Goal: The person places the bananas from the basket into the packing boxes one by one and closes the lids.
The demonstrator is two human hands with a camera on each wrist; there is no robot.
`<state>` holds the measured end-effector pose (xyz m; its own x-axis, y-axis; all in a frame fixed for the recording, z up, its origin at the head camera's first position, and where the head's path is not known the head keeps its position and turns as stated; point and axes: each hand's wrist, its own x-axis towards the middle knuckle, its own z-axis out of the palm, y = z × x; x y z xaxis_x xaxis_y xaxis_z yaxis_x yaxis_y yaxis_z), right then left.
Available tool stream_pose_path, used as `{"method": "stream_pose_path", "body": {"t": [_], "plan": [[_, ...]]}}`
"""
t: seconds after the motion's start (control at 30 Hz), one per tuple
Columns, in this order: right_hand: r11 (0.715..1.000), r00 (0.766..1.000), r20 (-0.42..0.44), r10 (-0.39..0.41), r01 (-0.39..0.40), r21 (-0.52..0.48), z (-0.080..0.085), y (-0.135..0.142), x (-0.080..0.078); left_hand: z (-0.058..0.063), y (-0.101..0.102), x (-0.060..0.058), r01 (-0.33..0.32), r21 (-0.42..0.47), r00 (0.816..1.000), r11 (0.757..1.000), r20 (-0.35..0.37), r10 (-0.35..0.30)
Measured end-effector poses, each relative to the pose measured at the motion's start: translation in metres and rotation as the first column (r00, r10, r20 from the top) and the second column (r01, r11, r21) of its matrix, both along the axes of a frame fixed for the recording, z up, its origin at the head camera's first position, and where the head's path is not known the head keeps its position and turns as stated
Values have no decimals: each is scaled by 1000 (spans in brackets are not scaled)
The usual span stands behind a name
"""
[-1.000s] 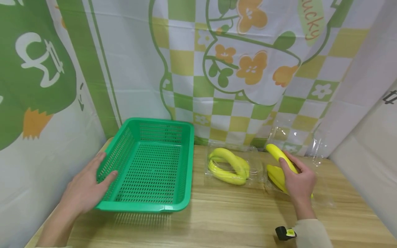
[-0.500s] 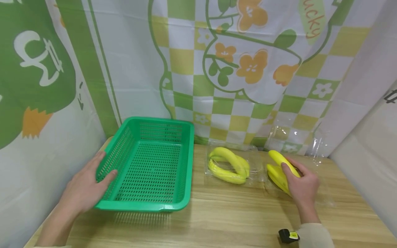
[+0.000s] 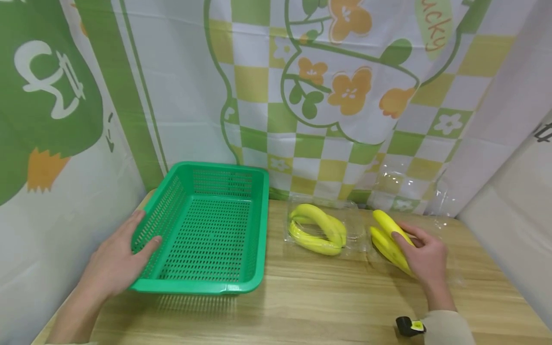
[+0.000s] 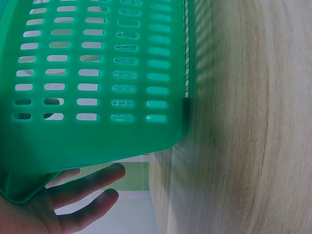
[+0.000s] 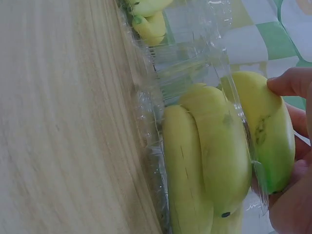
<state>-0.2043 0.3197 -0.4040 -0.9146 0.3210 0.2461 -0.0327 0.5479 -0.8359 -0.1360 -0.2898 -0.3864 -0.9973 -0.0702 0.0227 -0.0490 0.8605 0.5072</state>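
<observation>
In the head view my left hand (image 3: 116,256) holds the left rim of a green plastic basket (image 3: 261,225), thumb over the rim and fingers along the outside. The left wrist view shows those fingers (image 4: 90,185) reaching under the rim. My right hand (image 3: 424,254) grips a yellow banana (image 3: 387,223) between thumb and fingers. Right beside it, more bananas (image 3: 388,249) lie in an opened clear plastic box. From the right wrist view, the held banana (image 5: 263,126) sits at the box's edge against the others (image 5: 222,141).
Another clear box with bananas (image 3: 316,230) stands between the basket and the opened box. A raised clear lid (image 3: 437,194) leans near the patterned cloth (image 3: 254,86) behind the wooden table (image 3: 310,297). A black object (image 3: 407,327) is by the right sleeve.
My right hand has moved down and slightly right with the banana, bringing it closer over the bananas in the opened box. The left hand keeps its hold on the basket.
</observation>
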Motion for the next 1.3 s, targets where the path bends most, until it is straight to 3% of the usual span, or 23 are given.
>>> {"method": "stream_pose_path", "body": {"t": [0.2,0.37,0.5,0.7,1.07,1.3], "plan": [[991,995,61,73,-80,106,-2,4,0,0,0,0,0,4,1000,1000,7,0],[963,992,57,110,-120,240,-3,3,-1,-1,0,0,-1,5,1000,1000,-3,1],[950,990,73,120,-136,281,-4,4,-1,-1,0,0,1,11,1000,1000,3,-1],[949,990,85,108,-129,289,-5,5,-2,-2,-1,0,8,15,1000,1000,1,-8],[980,995,65,73,-83,179,-3,4,0,-1,0,0,13,28,1000,1000,-6,-13],[980,996,42,79,-85,180,-4,6,-1,-2,-1,-1,16,31,1000,999,-14,-15]]}}
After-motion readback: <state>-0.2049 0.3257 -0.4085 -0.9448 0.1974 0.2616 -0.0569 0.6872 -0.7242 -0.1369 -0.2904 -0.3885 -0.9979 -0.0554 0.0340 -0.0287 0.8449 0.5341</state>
